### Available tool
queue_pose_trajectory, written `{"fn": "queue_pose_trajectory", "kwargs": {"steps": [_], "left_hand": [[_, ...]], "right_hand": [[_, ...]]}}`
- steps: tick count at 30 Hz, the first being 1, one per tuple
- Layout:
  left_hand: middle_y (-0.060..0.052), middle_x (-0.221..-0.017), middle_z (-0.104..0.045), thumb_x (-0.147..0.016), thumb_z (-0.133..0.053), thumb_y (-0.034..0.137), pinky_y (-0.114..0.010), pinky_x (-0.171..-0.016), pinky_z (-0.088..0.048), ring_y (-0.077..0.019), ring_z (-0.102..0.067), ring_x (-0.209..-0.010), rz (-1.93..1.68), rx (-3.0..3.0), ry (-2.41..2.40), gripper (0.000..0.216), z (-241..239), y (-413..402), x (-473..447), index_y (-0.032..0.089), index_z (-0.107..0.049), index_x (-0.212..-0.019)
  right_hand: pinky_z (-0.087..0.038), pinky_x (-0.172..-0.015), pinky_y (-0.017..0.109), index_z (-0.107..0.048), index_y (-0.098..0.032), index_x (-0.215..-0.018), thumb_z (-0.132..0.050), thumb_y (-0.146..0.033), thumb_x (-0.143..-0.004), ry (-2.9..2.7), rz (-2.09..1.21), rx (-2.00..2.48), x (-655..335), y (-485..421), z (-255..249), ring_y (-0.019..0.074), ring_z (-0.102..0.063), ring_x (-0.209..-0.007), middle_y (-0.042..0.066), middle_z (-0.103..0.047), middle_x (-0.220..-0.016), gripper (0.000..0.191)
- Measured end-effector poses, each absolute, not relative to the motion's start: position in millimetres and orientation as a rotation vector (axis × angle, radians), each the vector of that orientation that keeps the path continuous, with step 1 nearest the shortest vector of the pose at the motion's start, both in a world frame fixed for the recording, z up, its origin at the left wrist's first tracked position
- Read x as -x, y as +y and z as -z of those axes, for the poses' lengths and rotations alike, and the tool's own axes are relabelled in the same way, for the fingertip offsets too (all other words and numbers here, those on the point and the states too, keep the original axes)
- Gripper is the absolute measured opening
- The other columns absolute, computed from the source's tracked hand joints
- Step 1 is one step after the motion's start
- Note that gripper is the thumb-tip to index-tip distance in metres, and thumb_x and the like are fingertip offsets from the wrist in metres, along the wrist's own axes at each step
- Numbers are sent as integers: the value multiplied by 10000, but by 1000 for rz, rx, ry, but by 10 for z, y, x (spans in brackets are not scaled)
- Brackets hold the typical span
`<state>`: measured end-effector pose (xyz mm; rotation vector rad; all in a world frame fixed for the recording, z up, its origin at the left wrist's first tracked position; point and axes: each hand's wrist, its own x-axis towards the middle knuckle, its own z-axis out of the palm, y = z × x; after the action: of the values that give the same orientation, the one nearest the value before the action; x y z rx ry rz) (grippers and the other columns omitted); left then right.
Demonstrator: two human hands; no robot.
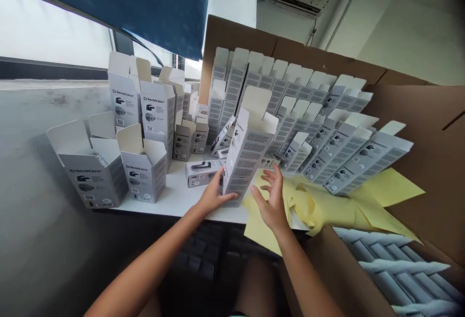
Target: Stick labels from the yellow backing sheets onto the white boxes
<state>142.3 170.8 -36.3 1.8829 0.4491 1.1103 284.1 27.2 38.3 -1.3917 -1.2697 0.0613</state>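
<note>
A tall grey-and-white SilverCrest carton (247,150) with its top flaps up stands at the front middle of the white table. My left hand (213,195) grips its lower left side, thumb across the near face and fingers along the side. To the right of the carton, my right hand (271,203) is held apart from it, fingers spread and nothing in them. Behind my left hand lies a closed small carton (203,172) on its side. Yellow paper sheets (319,205) lie crumpled beyond my right hand.
Open SilverCrest cartons (141,176) stand on the left of the white table (176,196). Several rows of upright cartons (334,142) fill the back and right, before a brown cardboard wall (241,36). At lower right, a cardboard box (341,268) holds packed white cartons.
</note>
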Motion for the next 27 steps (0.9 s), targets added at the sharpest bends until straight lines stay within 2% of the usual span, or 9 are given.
{"fn": "queue_pose_trajectory", "kwargs": {"steps": [4,10,12,15,17,21,24,27], "left_hand": [[-187,-1522,-474,-754,-841,410,-535,-1178,-355,-367,-453,-1413,-1100,-1872,445,1005,374,1717,-1422,203,-262,-1549],[-183,-1488,-506,-760,-834,401,-558,-1167,-355,-370,-477,-1388,-1081,-1862,479,989,402,1720,-1423,210,-268,-1548],[-181,-1479,-513,-764,-830,396,-553,-1167,-357,-365,-482,-1385,-1075,-1858,488,990,405,1718,-1423,212,-259,-1552],[-176,-1476,-516,-764,-828,403,-543,-1158,-373,-365,-479,-1388,-1056,-1853,507,1008,403,1714,-1421,221,-240,-1562],[-168,-1479,-517,-764,-825,413,-543,-1146,-390,-367,-477,-1389,-1044,-1851,514,1011,393,1708,-1417,236,-238,-1566],[-169,-1493,-505,-781,-806,436,-540,-1132,-408,-372,-477,-1388,-1023,-1850,504,999,356,1691,-1393,252,-226,-1573],[-174,-1516,-481,-784,-805,433,-540,-1135,-401,-379,-458,-1406,-990,-1852,514,1018,343,1691,-1373,256,-198,-1582],[-163,-1553,-444,-771,-817,426,-544,-1146,-384,-390,-428,-1429,-990,-1862,519,1044,353,1704,-1360,273,-185,-1587]], "right_hand": [[-498,-838,373,-453,-288,-1343,-563,-252,-918,-1390,12,1341,-2684,-134,-270,211,-570,-984,59,-544,-1075,440],[-496,-720,303,-587,-251,-1131,-563,-159,-866,-1573,-38,1372,-2667,-473,-354,169,-567,-804,19,-584,-917,282],[-488,-662,281,-612,-239,-1063,-556,-171,-869,-1573,-223,1476,-2718,-569,-320,149,-566,-724,3,-602,-847,213],[-460,-551,246,-661,-254,-1014,-596,-195,-867,-1642,-742,1641,-2731,-810,-106,127,-579,-610,-24,-647,-759,171],[-454,-499,240,-687,-278,-1025,-653,-258,-874,-1584,-845,1713,-2704,-984,98,129,-591,-570,-29,-668,-733,155],[-572,-660,299,-678,-275,-1104,-595,-422,-973,-1453,-747,1843,-2659,-1180,397,158,-672,-786,38,-716,-992,214],[-597,-683,359,-683,-371,-1104,-614,-422,-963,-1370,-691,1975,-2607,-1263,489,229,-701,-946,12,-724,-1058,165],[-590,-787,365,-675,-352,-1142,-663,-375,-942,-1313,-650,2178,-2479,-1428,565,233,-666,-1059,41,-689,-1206,202]]}}
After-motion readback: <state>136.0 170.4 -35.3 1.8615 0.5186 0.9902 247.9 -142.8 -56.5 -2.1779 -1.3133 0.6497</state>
